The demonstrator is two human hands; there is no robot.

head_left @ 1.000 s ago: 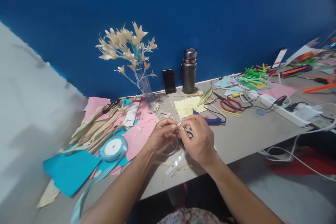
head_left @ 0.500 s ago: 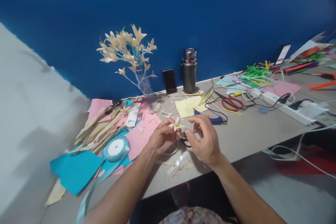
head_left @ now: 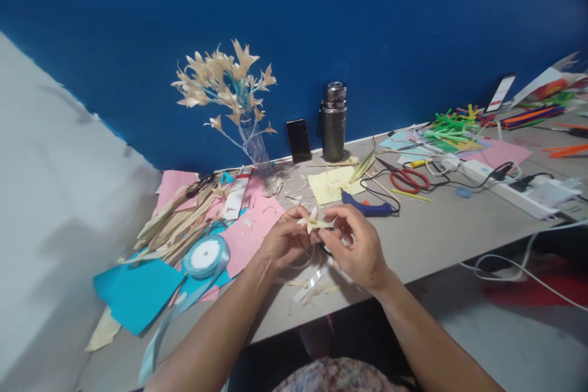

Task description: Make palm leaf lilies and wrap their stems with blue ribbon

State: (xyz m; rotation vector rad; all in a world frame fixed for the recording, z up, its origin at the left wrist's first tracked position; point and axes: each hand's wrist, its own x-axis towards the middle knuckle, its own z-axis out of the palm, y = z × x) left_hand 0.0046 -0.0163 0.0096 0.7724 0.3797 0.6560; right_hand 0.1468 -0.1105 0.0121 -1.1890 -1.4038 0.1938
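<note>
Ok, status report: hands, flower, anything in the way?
Left hand holds pale flower. Right hand at its narrow end, grip unclear. Blue glue gun just beyond, not blocking.

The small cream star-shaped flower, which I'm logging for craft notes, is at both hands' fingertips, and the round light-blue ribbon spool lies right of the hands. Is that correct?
Not quite: the head view shows the round light-blue ribbon spool left of the left hand and right hand. The small cream star-shaped flower is at their fingertips.
</note>
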